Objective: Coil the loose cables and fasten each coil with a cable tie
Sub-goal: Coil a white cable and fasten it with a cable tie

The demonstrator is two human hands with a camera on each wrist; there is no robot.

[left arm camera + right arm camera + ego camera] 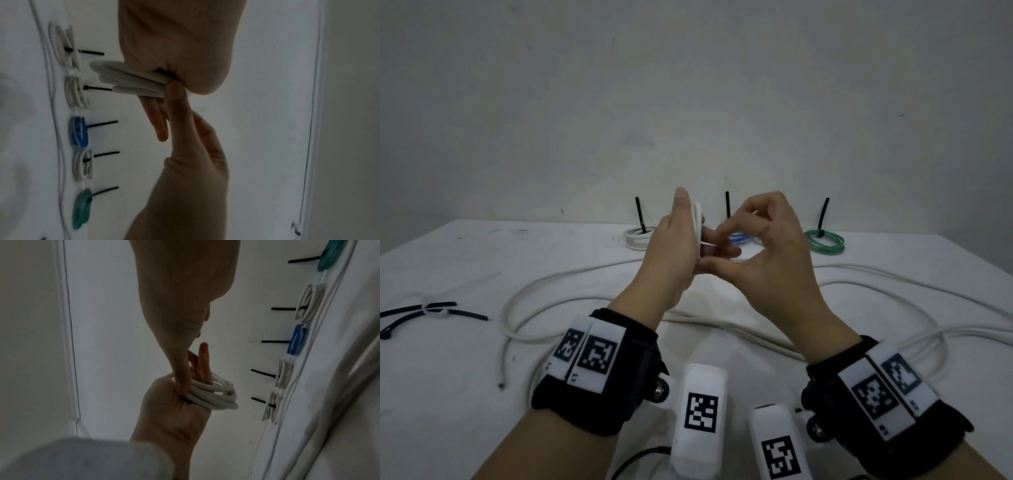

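My left hand (675, 246) is raised over the table and grips a small coil of white cable (698, 222), which shows clearly in the left wrist view (127, 78) and the right wrist view (211, 394). My right hand (760, 246) meets it from the right: its thumb (174, 91) presses on the coil's side and its curled fingers reach behind, so it pinches the coil. A thin white strip by the right fingertips is too small to identify. A long loose white cable (571, 277) snakes over the white table (448, 257).
Several tied coils lie in a row at the table's back edge, each with a black tie tail sticking up: white (637, 236), blue (739, 237), green (825, 241). Spare black cable ties (431, 310) lie at the left. A bare wall stands behind.
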